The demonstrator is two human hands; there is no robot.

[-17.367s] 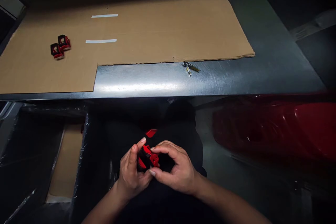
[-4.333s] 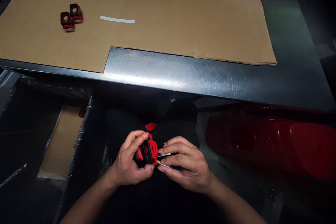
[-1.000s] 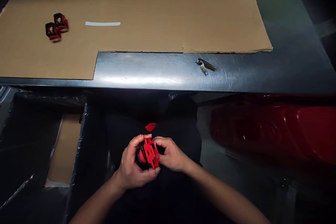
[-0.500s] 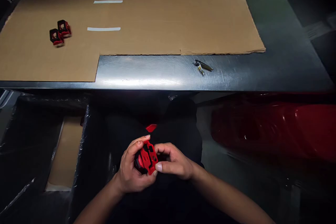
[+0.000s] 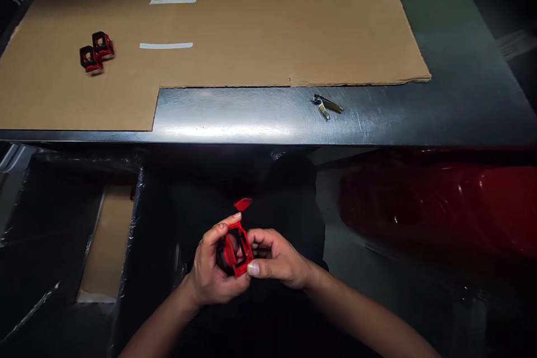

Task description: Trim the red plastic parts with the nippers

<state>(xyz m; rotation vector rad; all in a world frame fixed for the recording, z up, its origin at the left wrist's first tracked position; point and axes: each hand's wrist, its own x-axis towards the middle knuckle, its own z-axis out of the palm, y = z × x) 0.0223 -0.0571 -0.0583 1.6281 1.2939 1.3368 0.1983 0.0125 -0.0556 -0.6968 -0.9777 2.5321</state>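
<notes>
The left hand [image 5: 213, 275] and right hand [image 5: 279, 260] hold a hard red plastic frame [image 5: 245, 249] in front of the steel counter's [image 5: 235, 117] front edge. The left fingers curl under it, with the thumb on top. The right thumb presses its low corner. Both grips are tight, so the frame stays firm. A small red chip [image 5: 242, 204] sits just past it. Two red and black blocks [image 5: 96, 51] sit on the cardboard [image 5: 272, 28] near the counter's left edge, and a metal clip [image 5: 326, 105] lies by the cardboard's front edge.
</notes>
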